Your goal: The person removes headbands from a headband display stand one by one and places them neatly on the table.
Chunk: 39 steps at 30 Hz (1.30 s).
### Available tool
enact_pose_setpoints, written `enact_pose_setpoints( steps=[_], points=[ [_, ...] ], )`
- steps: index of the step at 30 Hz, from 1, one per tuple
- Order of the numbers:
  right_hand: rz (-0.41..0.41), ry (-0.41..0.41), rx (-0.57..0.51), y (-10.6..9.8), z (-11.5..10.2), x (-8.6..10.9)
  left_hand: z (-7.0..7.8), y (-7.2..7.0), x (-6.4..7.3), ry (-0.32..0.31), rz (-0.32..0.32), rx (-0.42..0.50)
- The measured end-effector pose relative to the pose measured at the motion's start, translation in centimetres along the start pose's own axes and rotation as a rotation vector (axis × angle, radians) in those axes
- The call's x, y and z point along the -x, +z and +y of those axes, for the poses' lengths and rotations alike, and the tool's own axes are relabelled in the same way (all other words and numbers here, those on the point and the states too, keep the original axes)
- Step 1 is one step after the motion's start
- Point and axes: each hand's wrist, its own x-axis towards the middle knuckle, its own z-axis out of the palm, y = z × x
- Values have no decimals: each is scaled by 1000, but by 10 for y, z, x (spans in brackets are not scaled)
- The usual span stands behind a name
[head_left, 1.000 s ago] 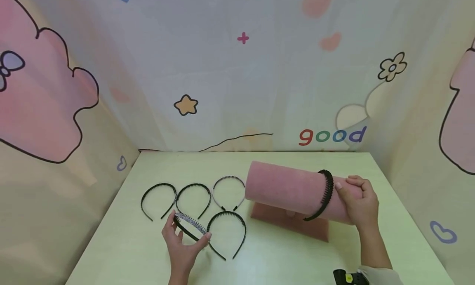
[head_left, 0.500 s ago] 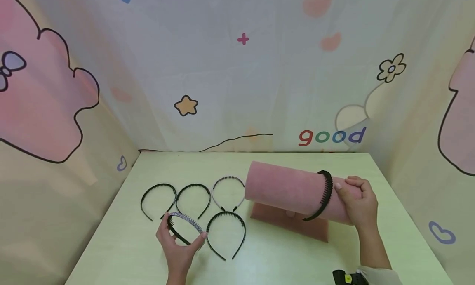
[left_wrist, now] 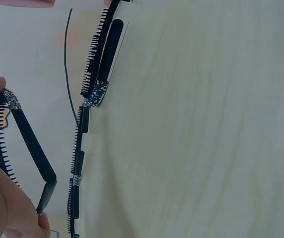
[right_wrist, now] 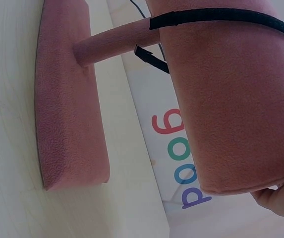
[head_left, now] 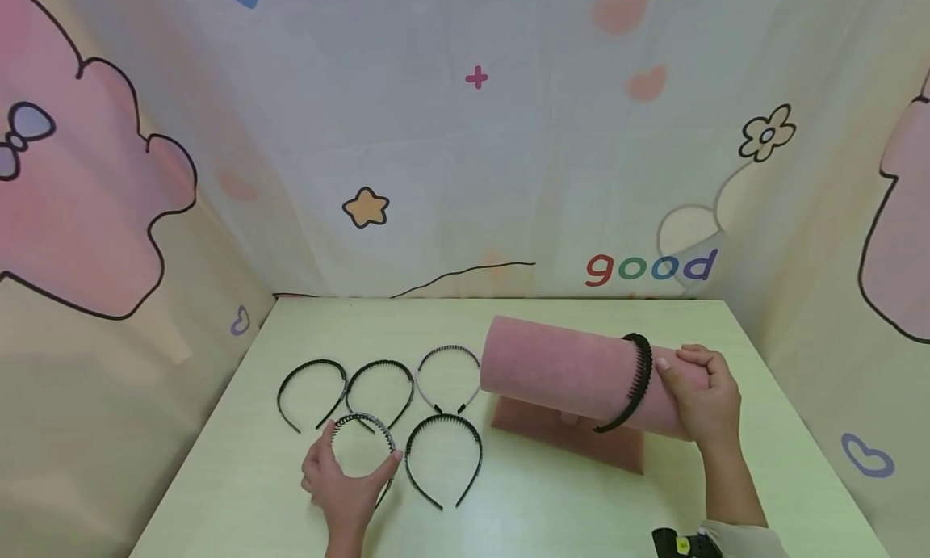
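Observation:
In the head view my left hand [head_left: 347, 487] holds a black headband with silver glitter [head_left: 376, 421] above the table, thumb on one side and fingers on the other. Its inner teeth and bent black band [left_wrist: 35, 145] show in the left wrist view. My right hand [head_left: 706, 400] grips the right end of a pink plush roll [head_left: 555, 362], part of a headband stand. A black toothed headband [head_left: 643, 380] sits around that roll near the hand. Below lies the stand's flat pink base [head_left: 567, 438], joined by a short post [right_wrist: 114, 43].
Several headbands lie left of the stand: two black ones [head_left: 314, 362] [head_left: 381, 363] at the left, a pale one [head_left: 449, 348] behind, and a black one [head_left: 445, 417] in front. A printed curtain [head_left: 436, 138] rises behind the table [head_left: 552, 518].
My left hand has shifted slightly left and tilted the headband upright, so its arch now shows as a rounder loop. The right hand and the stand look the same.

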Motion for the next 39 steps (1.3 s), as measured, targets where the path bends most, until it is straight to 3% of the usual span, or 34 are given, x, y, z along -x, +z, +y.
enact_pose_setpoints(
  steps=[6, 18, 29, 39],
  points=[
    [8, -25, 0, 0, 1, 0, 1, 2, 2, -50, -31, -73],
    [-17, 1, 3, 0, 0, 1, -9, 9, 1, -150, -35, -181],
    [-15, 8, -33, -1, -2, 0, -12, 17, -3, -250, -91, -221],
    [-19, 15, -27, -1, 0, 0, -16, 14, -9, -294, -116, -244]
  ],
)
